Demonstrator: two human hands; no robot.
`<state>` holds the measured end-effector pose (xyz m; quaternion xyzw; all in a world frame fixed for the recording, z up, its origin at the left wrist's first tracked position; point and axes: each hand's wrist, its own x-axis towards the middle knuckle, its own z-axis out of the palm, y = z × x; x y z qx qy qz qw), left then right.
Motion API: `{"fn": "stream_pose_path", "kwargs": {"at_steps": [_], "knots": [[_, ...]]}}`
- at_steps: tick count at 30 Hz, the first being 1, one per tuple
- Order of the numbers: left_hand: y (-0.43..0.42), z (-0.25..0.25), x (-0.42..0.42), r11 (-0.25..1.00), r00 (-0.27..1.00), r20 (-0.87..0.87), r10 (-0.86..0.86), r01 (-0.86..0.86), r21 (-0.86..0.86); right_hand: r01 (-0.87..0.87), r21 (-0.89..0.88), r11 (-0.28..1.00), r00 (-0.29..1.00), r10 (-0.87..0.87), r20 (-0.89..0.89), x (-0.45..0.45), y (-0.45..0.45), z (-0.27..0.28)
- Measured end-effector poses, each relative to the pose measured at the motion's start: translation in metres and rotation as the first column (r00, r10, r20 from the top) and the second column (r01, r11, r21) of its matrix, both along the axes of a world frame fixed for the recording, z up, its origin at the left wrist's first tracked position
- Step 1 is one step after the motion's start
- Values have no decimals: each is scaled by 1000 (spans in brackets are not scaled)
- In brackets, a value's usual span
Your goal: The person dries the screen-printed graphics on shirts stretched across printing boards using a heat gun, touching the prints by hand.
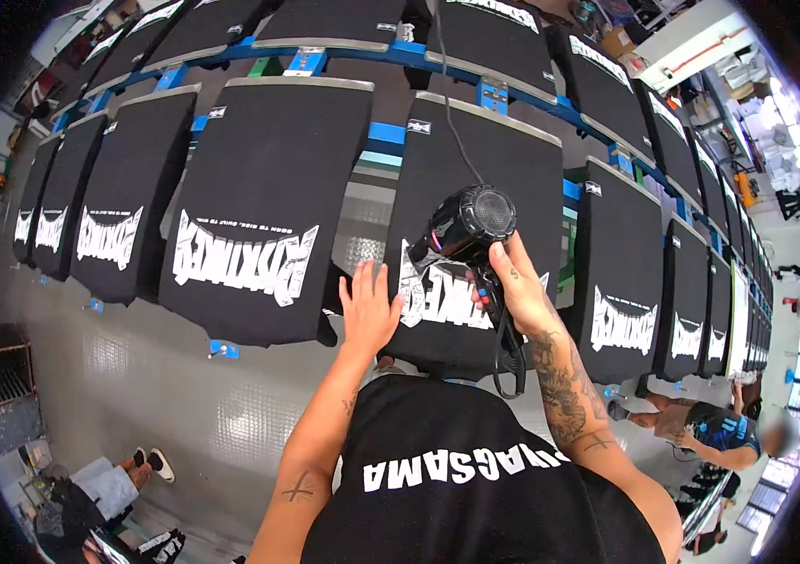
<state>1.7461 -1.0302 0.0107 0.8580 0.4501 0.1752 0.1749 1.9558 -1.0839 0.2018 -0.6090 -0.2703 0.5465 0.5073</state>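
Observation:
My right hand [518, 282] is wrapped round the handle of a black hair dryer [471, 222], held over a black T-shirt [484, 146] stretched flat on a board. The dryer's cord runs up past the board's top edge, and a cord loop hangs below my hand. Part of the shirt's white lettering print [456, 293] is hidden behind the dryer and my hand. My left hand [372, 305] has its fingers stretched out at the left edge of this shirt, beside the print. Whether its fingertips touch the cloth, I cannot tell.
Several more boards with printed black T-shirts, such as the neighbouring shirt [254, 197], stand in rows on both sides. A blue metal frame [388, 133] runs behind them. A person [719, 428] stands at the right, and another person's legs [141, 467] show at the lower left.

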Motion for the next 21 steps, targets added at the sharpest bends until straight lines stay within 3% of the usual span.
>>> {"fn": "stream_pose_path", "kwargs": {"at_steps": [7,13,17,21], "knots": [[3,-8,79,983,970,-173,-173,182,36,257,-8,966,965,-256,53,56,-60,2],[-8,-9,109,985,956,-241,-168,173,-3,446,-8,895,884,-439,161,116,-139,1],[-11,-6,114,988,948,-283,-143,155,22,477,10,879,869,-473,145,138,-185,-5],[-35,6,137,991,954,-274,-120,132,27,417,-37,908,908,-418,-41,138,-222,-3]]}}
